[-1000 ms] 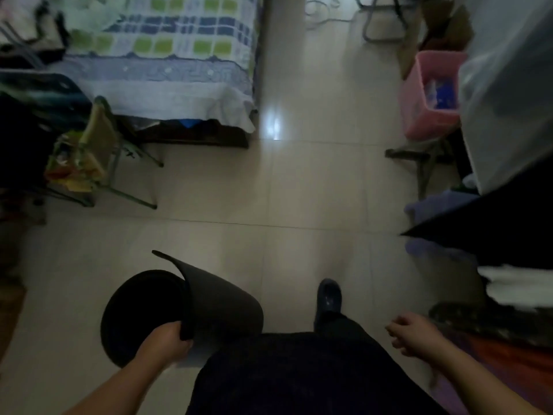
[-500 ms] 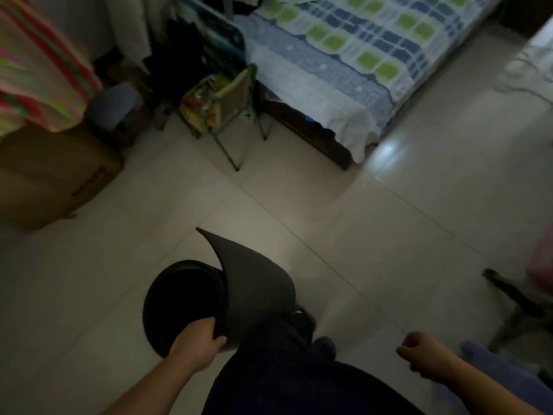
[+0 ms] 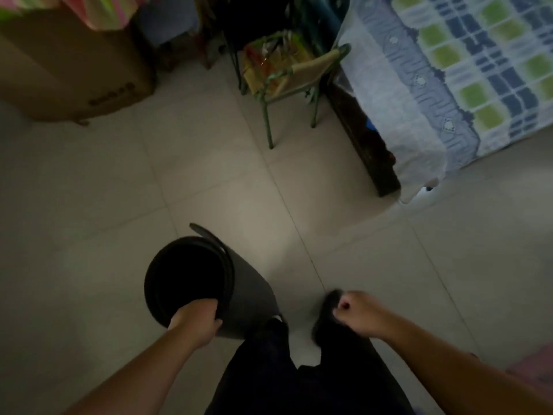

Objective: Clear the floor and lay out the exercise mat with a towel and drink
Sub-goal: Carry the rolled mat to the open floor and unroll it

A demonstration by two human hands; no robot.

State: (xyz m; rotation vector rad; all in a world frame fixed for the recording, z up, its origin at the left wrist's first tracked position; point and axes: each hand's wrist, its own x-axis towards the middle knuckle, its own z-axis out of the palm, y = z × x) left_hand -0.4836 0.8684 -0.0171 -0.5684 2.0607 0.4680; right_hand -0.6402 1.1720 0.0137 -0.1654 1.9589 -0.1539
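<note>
A: Start at the fingers [image 3: 217, 310]. What are they doing?

B: The left hand [image 3: 196, 322] has its fingers hooked over the rim of the rolled mat [image 3: 245, 292], thumb side outside, fingers curled into the open end. It is gripping the mat, carried at the person's left side with the open end toward the camera. The loose outer edge stands a little proud at the top of the roll.

A: And the other hand?

B: The right hand [image 3: 356, 313] is curled into a loose fist in front of the right leg, holding nothing that I can make out.

A: So which step is this?

B: I judge it the carrying step: mat in hand, not yet laid. The floor [image 3: 209, 181] ahead is bare tile, with a box [image 3: 74, 70] to the far left, a chair [image 3: 287, 76] and the bed [image 3: 449, 85] beyond.

A: What does the next move call for?

B: Lowering the roll to the bare tiles, clear of the chair legs and bed corner, and letting that loose edge run out. The right hand is free to help. I see no towel or drink.

A: Arms?

B: Both forearms reach forward and down, left slightly bent inward to the roll.
</note>
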